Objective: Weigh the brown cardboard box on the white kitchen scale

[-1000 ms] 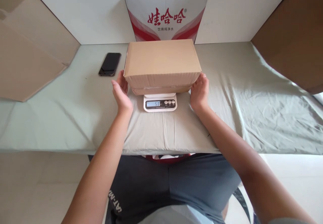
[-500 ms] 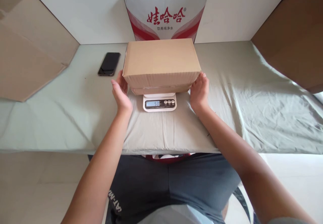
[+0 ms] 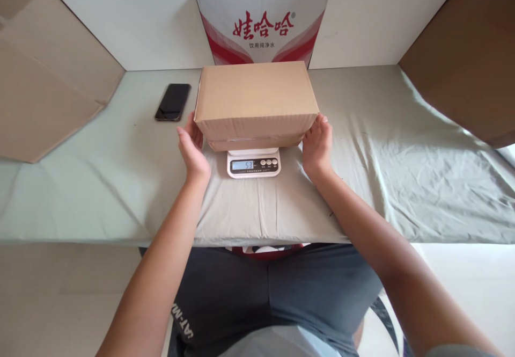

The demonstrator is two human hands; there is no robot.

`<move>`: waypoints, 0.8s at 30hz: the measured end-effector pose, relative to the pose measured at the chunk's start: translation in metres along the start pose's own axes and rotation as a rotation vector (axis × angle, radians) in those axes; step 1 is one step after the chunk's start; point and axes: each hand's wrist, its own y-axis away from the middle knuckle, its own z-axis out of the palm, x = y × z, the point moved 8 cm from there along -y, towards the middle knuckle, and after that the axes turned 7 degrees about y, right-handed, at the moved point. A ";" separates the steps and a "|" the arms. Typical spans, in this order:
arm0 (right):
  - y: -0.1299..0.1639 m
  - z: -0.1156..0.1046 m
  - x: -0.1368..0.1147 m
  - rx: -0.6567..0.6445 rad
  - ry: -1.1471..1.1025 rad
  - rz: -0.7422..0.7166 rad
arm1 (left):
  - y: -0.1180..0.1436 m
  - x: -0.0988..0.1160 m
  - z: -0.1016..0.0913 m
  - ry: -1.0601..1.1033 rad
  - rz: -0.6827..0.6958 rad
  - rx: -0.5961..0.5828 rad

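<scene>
While flanking the cardboard box (image 3: 256, 99), left hand (image 3: 192, 150) and right hand (image 3: 317, 147) open-palmed

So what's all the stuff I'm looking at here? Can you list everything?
cardboard box: 1, plain brown, resting on the scale at the middle of the table
scale: 1, white with a lit display, under the box, on the cloth
phone: 1, black, lying flat on the table left of the box
printed carton: 1, white and red with red characters, against the wall behind the box
cardboard sheets: 2, brown, leaning at the far left and far right
cloth: 1, pale grey-green, wrinkled, covering the table
left hand: 1, open, beside the box's left end
right hand: 1, open, beside the box's right end
</scene>
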 end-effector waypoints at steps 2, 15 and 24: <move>0.000 0.000 0.000 -0.001 -0.004 0.001 | 0.000 0.000 0.000 -0.004 0.005 -0.004; 0.000 0.001 0.001 -0.009 -0.026 0.001 | 0.002 0.002 0.004 0.021 0.003 -0.012; 0.003 0.004 -0.002 -0.016 -0.026 0.003 | 0.005 0.007 0.006 0.023 -0.020 0.020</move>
